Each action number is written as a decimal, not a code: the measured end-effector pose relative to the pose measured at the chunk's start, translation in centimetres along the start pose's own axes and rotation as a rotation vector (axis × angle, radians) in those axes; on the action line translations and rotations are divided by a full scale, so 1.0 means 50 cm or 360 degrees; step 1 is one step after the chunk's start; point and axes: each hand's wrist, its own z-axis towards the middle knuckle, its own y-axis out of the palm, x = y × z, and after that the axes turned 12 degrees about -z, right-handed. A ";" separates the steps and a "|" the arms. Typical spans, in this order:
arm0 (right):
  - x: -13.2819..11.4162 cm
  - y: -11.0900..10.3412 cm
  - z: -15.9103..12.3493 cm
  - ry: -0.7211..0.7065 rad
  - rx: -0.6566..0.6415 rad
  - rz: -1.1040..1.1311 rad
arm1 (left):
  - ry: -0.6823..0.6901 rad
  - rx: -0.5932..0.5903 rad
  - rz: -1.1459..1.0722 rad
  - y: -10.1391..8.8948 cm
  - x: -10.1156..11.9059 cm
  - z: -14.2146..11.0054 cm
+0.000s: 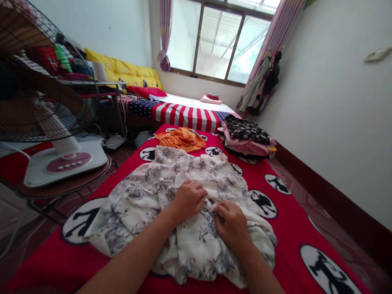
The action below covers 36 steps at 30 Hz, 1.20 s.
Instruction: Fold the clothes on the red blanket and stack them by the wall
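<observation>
Flowery cloth (196, 249) lies in lumps on the red blanket (294, 241), and the left hand (188, 200) and right hand (232, 222) both hold it tight.

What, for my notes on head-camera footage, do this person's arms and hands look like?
The left hand and right hand are bare, with no gloves, and no ring, watch or bracelet shows. The left forearm and right forearm are bare too: no sleeve shows on either, down to the picture's lower edge, and no cables or markings.
</observation>
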 end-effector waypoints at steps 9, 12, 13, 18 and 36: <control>0.011 -0.012 0.087 0.0111 -0.0368 -0.0089 | -0.0138 -0.0146 -0.0080 0.025 -0.025 -0.021; 0.009 0.013 0.122 0.0190 -0.0376 -0.0149 | -0.0178 -0.0124 -0.0122 0.025 -0.027 -0.025; 0.009 0.023 0.128 0.0219 -0.0334 -0.0141 | -0.0187 -0.0110 -0.0138 0.027 -0.028 -0.026; 0.007 0.049 0.119 0.0203 0.0088 0.0141 | -0.0229 0.0098 -0.0204 0.037 -0.027 -0.020; 0.015 0.031 0.065 -0.0082 0.0025 0.0272 | -0.0770 0.0184 -0.0785 0.048 -0.056 0.011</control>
